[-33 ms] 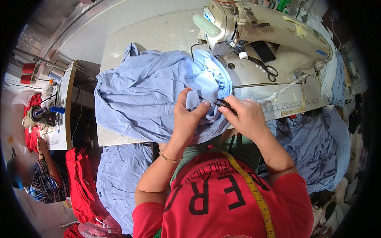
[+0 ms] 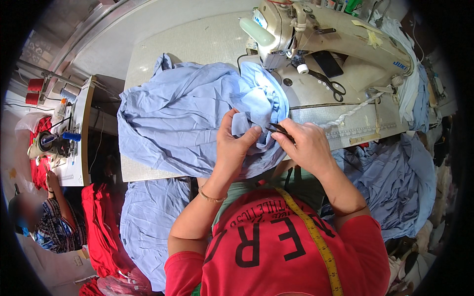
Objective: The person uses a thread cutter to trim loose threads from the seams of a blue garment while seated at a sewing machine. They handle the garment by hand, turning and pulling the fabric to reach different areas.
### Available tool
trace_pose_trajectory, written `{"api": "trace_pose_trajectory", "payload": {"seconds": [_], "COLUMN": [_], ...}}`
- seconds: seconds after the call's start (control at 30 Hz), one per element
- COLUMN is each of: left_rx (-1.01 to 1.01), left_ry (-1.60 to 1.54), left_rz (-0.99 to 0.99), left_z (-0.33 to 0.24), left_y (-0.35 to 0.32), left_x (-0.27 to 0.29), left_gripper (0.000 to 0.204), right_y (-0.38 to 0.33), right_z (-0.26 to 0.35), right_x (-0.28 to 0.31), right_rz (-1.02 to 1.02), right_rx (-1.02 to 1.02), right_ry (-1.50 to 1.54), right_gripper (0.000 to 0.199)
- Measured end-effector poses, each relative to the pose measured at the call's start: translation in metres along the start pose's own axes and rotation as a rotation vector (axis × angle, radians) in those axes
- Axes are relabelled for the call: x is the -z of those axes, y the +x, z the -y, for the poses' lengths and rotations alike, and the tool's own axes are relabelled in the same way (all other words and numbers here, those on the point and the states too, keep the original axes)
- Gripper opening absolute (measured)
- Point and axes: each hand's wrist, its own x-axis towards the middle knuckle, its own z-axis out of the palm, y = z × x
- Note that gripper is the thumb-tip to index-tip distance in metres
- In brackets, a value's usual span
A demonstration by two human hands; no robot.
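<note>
A light blue garment [image 2: 182, 103] lies gathered and wrinkled over the sewing table, its lit end bunched beside the sewing machine. Thumb and fingers of my left hand [image 2: 234, 135] pinch a folded edge of it. Close by on the right, my right hand [image 2: 303, 143] is closed round small black thread snips [image 2: 280, 130], whose two narrow tips point left at the cloth by my left thumb. My palm and fingers hide the rest of the snips.
The sewing machine [image 2: 321, 37] stands at the back right. Black scissors [image 2: 328, 85] and a dark phone [image 2: 328, 64] lie under its arm. More blue garments [image 2: 385, 182] hang at the right and front left. At far left, a person [image 2: 59, 222] sits by another machine [image 2: 49, 145] near red cloth [image 2: 101, 232].
</note>
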Motion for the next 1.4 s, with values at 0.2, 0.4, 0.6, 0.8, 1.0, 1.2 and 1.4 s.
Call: {"api": "trace_pose_trajectory", "payload": {"seconds": [0.2, 0.4, 0.6, 0.8, 1.0, 1.2, 1.4], "left_rx": [-0.036, -0.062, -0.004, 0.019, 0.004, -0.046, 0.003], "left_ry": [0.048, 0.086, 0.104, 0.066, 0.082, 0.111, 0.084], "left_rz": [-0.016, -0.017, -0.003, 0.059, 0.086, 0.108, 0.123], "left_z": [0.002, 0.002, 0.002, -0.002, -0.001, 0.000, -0.005], "left_y": [-0.001, 0.000, 0.002, 0.003, 0.006, 0.009, 0.008], "left_x": [0.000, 0.001, 0.007, 0.008, 0.012, 0.014, 0.012], "left_gripper": [0.050, 0.048, 0.046, 0.044, 0.041, 0.036, 0.036], "right_y": [-0.001, 0.000, 0.003, 0.006, 0.006, 0.007, 0.005], "right_z": [0.000, 0.003, -0.003, -0.032, -0.019, -0.021, -0.026], "right_x": [-0.001, -0.004, -0.005, -0.024, -0.015, -0.020, -0.029], "right_rz": [0.021, 0.004, 0.055, 0.212, 0.231, -0.040, 0.077], "right_rx": [0.004, 0.010, 0.019, -0.146, -0.198, 0.178, 0.039], "right_ry": [-0.028, -0.061, -0.008, 0.663, 0.335, 0.041, 0.228], "right_gripper": [0.021, 0.021, 0.022, 0.028, 0.023, 0.022, 0.018]}}
